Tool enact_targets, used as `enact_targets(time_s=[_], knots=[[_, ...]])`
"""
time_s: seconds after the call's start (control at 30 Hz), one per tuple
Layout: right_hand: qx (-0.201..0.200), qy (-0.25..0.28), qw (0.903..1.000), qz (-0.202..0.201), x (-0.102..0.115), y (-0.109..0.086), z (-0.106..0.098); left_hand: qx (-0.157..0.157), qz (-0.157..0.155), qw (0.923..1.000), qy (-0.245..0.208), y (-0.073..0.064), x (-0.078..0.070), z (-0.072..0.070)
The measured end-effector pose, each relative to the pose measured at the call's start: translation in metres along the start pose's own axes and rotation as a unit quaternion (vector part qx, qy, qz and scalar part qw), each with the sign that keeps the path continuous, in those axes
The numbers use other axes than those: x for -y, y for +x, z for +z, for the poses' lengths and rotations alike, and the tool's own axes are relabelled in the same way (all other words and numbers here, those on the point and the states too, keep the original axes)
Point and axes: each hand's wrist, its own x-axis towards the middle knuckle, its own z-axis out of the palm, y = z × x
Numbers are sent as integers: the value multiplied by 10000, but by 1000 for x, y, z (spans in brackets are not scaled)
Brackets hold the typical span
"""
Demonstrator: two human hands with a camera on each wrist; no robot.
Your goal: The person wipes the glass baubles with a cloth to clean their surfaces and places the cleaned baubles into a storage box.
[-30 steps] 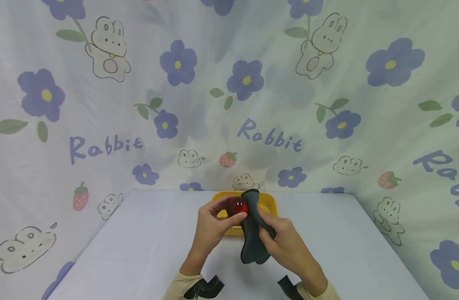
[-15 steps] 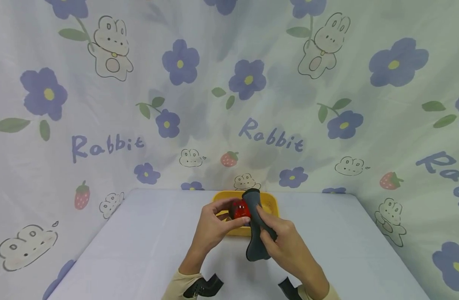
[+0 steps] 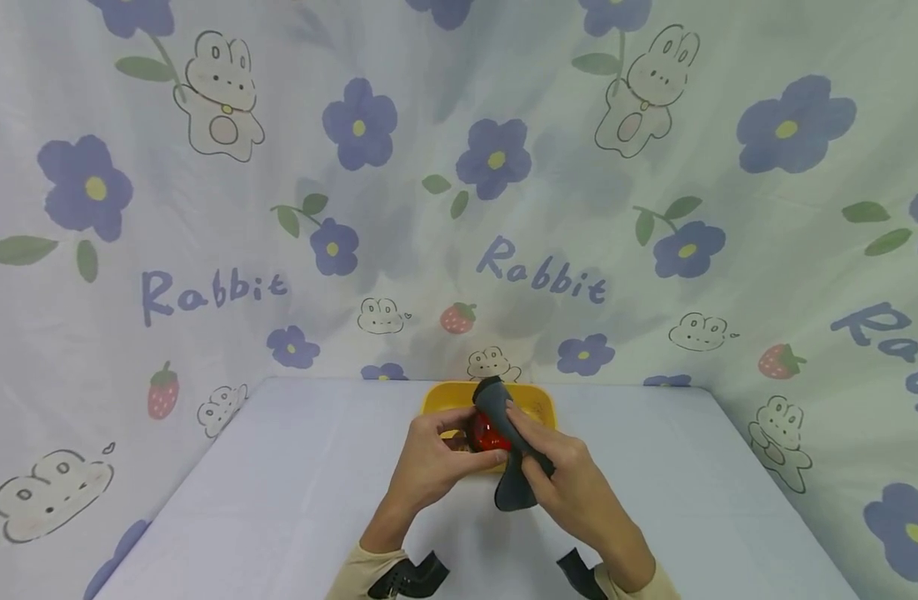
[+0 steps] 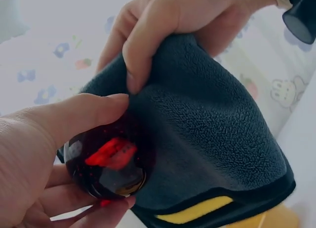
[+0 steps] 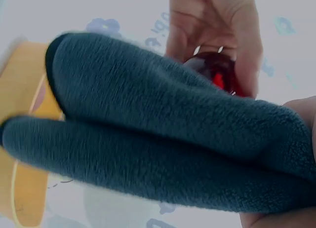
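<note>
My left hand grips a glossy, see-through red ball between thumb and fingers, above the table's middle. In the left wrist view the ball looks dark red with a bright patch inside. A dark grey-green fleecy cloth with black edging is bunched in my right hand, pinched between thumb and fingers. The cloth lies against the ball's right side and covers part of it. From the right wrist view, the folded cloth hides the lower part of the ball.
Behind the hands a yellow plastic tray stands on the white-covered table, partly hidden by the hands and cloth. A curtain printed with rabbits and flowers hangs at the table's far edge and along the sides.
The cloth's upper end has moved left over the ball, covering more of its right side. The ball has shifted slightly right and down in my left hand's grip.
</note>
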Motion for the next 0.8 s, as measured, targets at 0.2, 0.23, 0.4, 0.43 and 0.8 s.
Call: enact_targets(time_s=[0.2, 0.23, 0.4, 0.43, 0.8], knots=[[79, 233, 9995, 213, -7, -1, -2, 122, 112, 9998, -115, -2, -4, 1], [81, 266, 9993, 260, -8, -1, -2, 115, 119, 9998, -139, -2, -4, 1], [76, 494, 9977, 459, -9, 0, -2, 15, 213, 9994, -255, -3, -4, 2], [88, 531, 9973, 507, -9, 0, -2, -9, 208, 9994, -262, -3, -4, 2], [47, 598, 9969, 507, -9, 0, -2, -416, 16, 9988, -252, -2, -3, 6]])
